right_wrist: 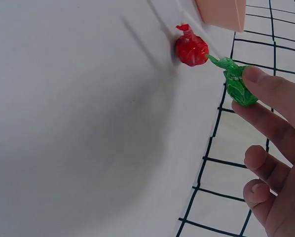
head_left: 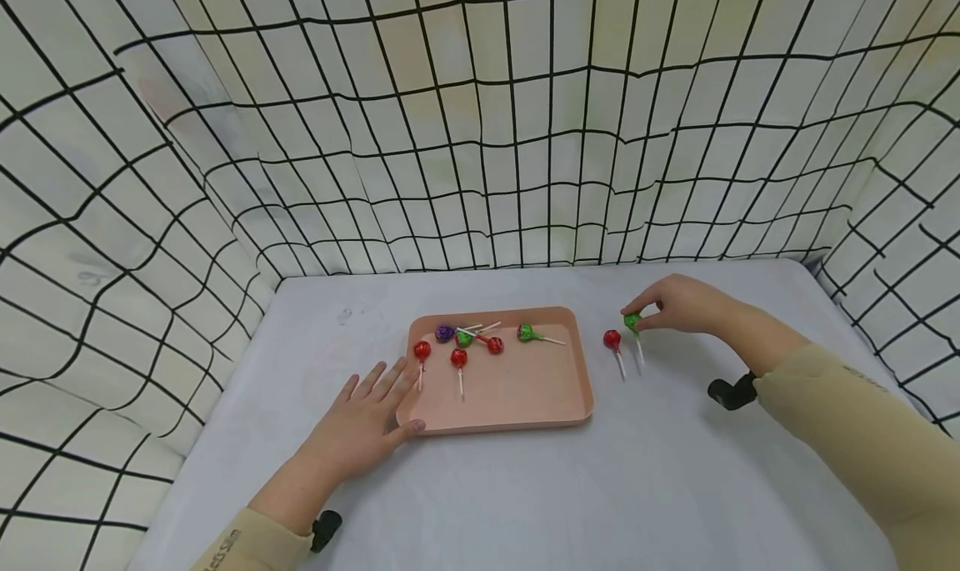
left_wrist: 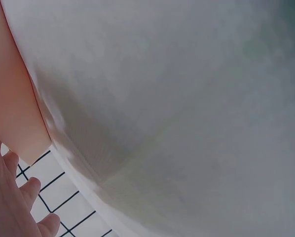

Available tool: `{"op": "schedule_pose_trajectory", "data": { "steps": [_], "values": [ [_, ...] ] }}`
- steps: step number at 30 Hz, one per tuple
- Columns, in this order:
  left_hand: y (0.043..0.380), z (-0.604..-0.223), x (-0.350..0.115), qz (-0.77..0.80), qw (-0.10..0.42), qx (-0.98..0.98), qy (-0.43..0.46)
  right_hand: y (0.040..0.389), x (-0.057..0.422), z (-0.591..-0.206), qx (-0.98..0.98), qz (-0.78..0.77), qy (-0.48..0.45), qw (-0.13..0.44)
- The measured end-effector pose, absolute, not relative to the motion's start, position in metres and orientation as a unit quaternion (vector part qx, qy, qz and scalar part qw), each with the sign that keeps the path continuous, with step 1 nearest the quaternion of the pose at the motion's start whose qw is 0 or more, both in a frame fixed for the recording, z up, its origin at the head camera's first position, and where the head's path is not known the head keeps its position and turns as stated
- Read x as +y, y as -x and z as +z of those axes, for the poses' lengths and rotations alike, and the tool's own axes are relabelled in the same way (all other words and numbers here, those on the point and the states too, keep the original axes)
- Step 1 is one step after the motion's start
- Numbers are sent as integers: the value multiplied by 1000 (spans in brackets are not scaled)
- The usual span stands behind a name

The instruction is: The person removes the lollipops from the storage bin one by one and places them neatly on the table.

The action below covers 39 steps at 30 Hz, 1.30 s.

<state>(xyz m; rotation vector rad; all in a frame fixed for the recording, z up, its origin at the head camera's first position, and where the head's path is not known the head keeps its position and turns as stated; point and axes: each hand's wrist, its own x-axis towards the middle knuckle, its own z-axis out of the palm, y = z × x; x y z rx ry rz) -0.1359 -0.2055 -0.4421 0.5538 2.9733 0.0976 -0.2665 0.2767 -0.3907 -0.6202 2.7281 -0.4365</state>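
Thumb and forefinger of my right hand point(head_left: 678, 304) pinch the head of a green lollipop point(right_wrist: 239, 86), its white stick pointing down toward me. Just left of it a red lollipop point(head_left: 612, 340) lies on the table. My left hand point(head_left: 372, 417) has its fingers spread and rests at the left edge of a pink tray point(head_left: 525, 400), thumb at the near rim. In the tray are a purple lollipop point(head_left: 445, 333), two green ones, one of them alone on the right point(head_left: 527, 332), and three red ones, including a red lollipop point(head_left: 459, 358) near the middle.
A white cloth covers the table point(head_left: 525, 504). Black grid netting point(head_left: 495, 146) over pale walls rises at the back and both sides. A black wrist strap piece point(head_left: 732, 393) sticks out below the right sleeve, another point(head_left: 326, 530) beside the left.
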Motion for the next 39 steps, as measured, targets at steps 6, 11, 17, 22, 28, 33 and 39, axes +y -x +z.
{"op": "schedule_pose_trajectory", "data": {
  "steps": [6, 11, 17, 22, 28, 33, 39],
  "values": [
    [137, -441, -206, 35, 56, 981, -182, 270, 281, -401, 951, -158, 207, 168],
    [137, -441, -206, 36, 54, 981, -184, 272, 281, -411, 949, -163, 203, 179],
    [134, -439, -208, 38, 54, 980, -187, 274, 276, -421, 947, -153, 207, 191],
    [134, -439, -208, 37, 56, 980, -187, 276, 274, -426, 947, -147, 211, 191],
    [135, -442, -208, 33, 60, 981, -184, 277, 273, -429, 946, -153, 211, 191],
    [136, -444, -208, 35, 63, 981, -181, 277, 271, -429, 946, -156, 209, 190],
    [136, -443, -207, 37, 64, 982, -177, 276, 271, -430, 949, -153, 206, 185]
  ]
}}
